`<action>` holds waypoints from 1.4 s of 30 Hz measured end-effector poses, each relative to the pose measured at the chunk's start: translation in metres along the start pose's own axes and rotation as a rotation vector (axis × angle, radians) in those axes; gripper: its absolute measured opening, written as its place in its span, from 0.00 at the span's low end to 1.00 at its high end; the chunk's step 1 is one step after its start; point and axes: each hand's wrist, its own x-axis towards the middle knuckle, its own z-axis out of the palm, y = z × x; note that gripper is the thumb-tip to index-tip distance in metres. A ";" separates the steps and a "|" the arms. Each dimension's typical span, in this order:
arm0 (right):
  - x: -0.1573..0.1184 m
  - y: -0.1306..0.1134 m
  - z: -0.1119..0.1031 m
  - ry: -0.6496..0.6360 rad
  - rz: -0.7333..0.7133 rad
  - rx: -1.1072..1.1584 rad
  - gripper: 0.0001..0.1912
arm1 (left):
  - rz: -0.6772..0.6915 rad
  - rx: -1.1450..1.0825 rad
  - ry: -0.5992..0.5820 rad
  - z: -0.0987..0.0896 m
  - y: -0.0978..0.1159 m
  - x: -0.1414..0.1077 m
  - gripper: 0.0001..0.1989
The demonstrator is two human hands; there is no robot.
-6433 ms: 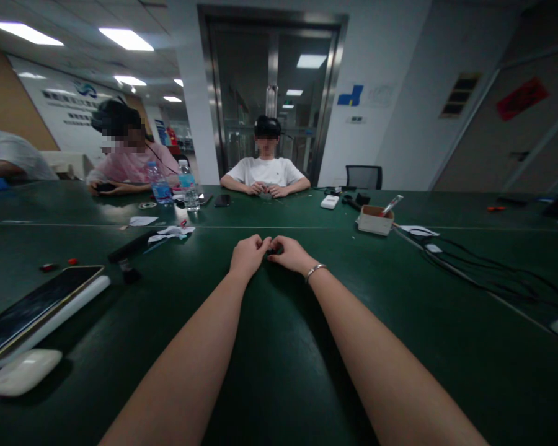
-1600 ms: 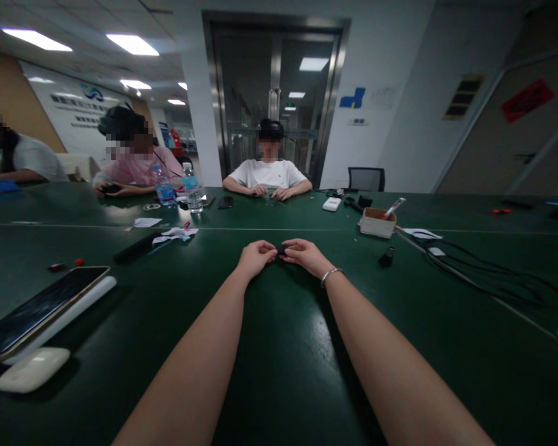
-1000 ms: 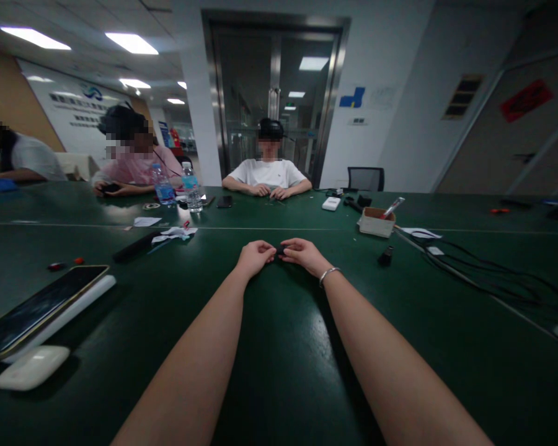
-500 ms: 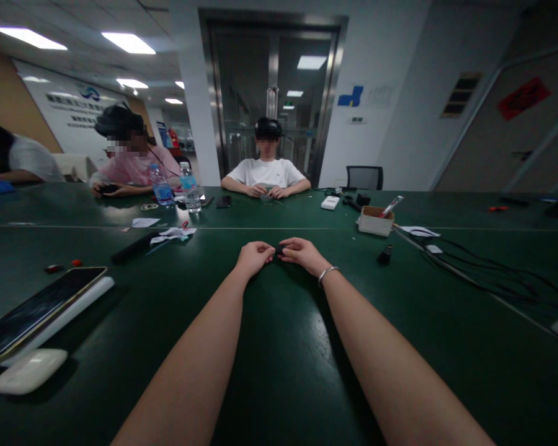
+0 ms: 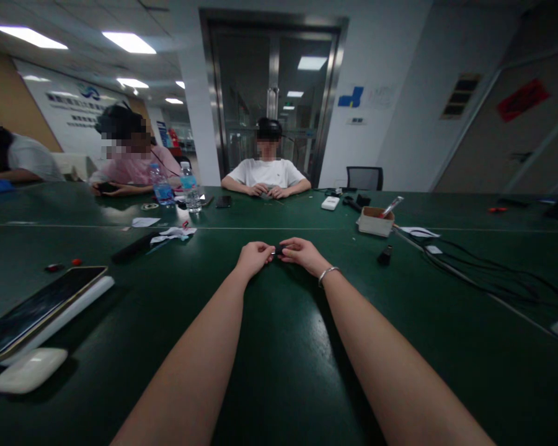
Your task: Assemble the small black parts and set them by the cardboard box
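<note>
Since half a second ago, the small black piece (image 5: 279, 250) at mid-frame has shifted slightly, baring a shiny left end; the right hand (image 5: 303, 254) pinches its body, the left hand (image 5: 255, 256) that end. Such a narrow fingertip hold could slip, dropping it onto the tabletop (image 5: 279, 353); the dark block (image 5: 385, 255), right of centre, looks unmoved.

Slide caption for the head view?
Small black part held between left hand and right hand at a green table; another black piece lies to the right.
</note>
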 end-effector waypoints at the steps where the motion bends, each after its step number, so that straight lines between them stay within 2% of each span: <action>1: 0.000 0.000 0.000 -0.003 -0.002 0.000 0.10 | 0.001 0.002 -0.002 0.000 0.000 0.000 0.12; 18: -0.003 0.000 -0.002 -0.046 -0.015 0.005 0.12 | -0.012 -0.010 -0.004 0.001 -0.003 0.003 0.15; 26: -0.002 -0.001 -0.002 -0.053 0.008 0.028 0.11 | -0.019 -0.067 -0.011 0.001 0.000 0.002 0.13; 37: -0.002 -0.003 0.000 -0.039 0.021 0.055 0.09 | 0.037 -0.058 0.047 0.004 -0.010 0.005 0.11; 42: -0.003 -0.005 0.001 -0.012 0.033 0.050 0.08 | 0.133 -0.045 0.041 0.002 -0.008 0.002 0.12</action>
